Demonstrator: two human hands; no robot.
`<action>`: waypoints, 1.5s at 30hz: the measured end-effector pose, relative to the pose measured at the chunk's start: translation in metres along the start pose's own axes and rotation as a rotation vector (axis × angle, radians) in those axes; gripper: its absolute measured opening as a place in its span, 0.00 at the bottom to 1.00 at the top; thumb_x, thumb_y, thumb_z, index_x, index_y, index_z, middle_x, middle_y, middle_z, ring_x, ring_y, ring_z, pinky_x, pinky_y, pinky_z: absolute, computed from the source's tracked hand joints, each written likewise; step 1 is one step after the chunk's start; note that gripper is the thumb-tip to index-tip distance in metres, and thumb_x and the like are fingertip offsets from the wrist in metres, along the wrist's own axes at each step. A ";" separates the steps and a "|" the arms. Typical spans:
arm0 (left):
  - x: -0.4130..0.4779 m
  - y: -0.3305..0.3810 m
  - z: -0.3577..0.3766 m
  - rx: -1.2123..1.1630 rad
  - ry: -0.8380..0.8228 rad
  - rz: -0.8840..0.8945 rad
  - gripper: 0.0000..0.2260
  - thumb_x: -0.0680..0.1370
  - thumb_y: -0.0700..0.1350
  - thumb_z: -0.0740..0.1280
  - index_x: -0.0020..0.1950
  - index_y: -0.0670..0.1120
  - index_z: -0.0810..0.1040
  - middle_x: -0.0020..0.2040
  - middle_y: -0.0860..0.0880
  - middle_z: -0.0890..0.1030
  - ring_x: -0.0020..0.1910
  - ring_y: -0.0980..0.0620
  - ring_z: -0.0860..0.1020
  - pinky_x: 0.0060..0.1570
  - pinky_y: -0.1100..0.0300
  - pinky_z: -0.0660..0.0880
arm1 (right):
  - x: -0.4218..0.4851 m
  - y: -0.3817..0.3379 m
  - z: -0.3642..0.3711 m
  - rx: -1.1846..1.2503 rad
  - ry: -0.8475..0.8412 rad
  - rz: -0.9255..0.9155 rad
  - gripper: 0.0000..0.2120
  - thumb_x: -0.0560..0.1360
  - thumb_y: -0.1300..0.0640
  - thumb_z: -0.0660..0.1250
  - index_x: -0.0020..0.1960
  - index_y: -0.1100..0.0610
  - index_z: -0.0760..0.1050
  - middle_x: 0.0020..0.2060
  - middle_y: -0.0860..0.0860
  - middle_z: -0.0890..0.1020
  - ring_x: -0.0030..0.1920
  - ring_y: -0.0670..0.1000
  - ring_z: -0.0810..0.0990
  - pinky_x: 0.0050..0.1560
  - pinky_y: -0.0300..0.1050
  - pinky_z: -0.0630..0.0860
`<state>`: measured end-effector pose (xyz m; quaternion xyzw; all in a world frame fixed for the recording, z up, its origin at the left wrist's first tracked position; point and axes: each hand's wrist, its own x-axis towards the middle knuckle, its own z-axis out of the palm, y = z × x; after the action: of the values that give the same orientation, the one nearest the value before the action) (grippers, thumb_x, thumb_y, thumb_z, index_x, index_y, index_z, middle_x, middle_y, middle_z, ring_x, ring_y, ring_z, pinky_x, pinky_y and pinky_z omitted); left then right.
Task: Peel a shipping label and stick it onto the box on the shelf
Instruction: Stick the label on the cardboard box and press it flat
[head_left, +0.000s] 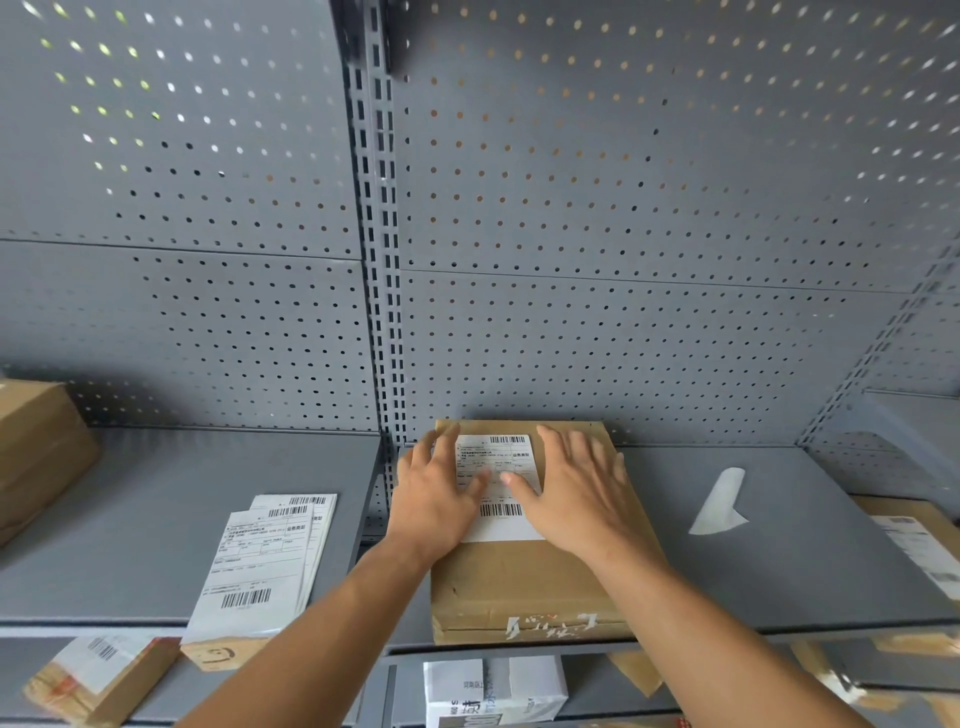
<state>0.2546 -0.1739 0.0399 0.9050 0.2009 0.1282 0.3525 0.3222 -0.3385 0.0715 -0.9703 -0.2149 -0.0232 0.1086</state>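
A flat brown cardboard box (524, 587) lies on the grey metal shelf (779, 561), its near end at the shelf's front edge. A white shipping label (498, 457) with barcodes lies flat on the box's top, toward the far end. My left hand (441, 493) rests flat on the label's left side, fingers spread. My right hand (576, 488) lies flat on the label's right side, thumb touching the label's middle. Neither hand grips anything.
A stack of more shipping labels (265, 561) lies on the shelf to the left. A curled white backing strip (719, 504) lies to the right. Another labelled box (914, 540) is at far right, a brown box (36, 447) at far left. Parcels sit on the lower shelf.
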 end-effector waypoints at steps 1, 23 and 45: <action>0.003 0.000 0.001 0.006 -0.012 -0.006 0.32 0.79 0.59 0.66 0.81 0.52 0.60 0.80 0.47 0.63 0.77 0.39 0.61 0.74 0.45 0.63 | 0.004 -0.001 0.003 -0.011 -0.022 0.009 0.41 0.75 0.25 0.52 0.80 0.47 0.54 0.76 0.53 0.66 0.78 0.58 0.60 0.77 0.68 0.56; 0.017 -0.002 0.004 -0.048 -0.010 -0.049 0.34 0.74 0.62 0.71 0.77 0.55 0.64 0.72 0.46 0.67 0.69 0.41 0.70 0.66 0.41 0.74 | 0.017 0.001 0.015 0.057 -0.021 0.100 0.44 0.72 0.23 0.54 0.80 0.47 0.56 0.75 0.50 0.68 0.77 0.57 0.64 0.77 0.65 0.56; 0.059 0.015 0.000 0.090 -0.079 -0.054 0.38 0.80 0.63 0.63 0.83 0.50 0.51 0.80 0.45 0.64 0.78 0.37 0.61 0.73 0.43 0.64 | 0.057 -0.004 0.014 -0.021 -0.148 0.105 0.45 0.75 0.23 0.44 0.83 0.49 0.46 0.83 0.58 0.53 0.83 0.61 0.47 0.78 0.73 0.44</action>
<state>0.3113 -0.1571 0.0560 0.9185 0.2167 0.0735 0.3225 0.3716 -0.3081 0.0641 -0.9803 -0.1712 0.0519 0.0834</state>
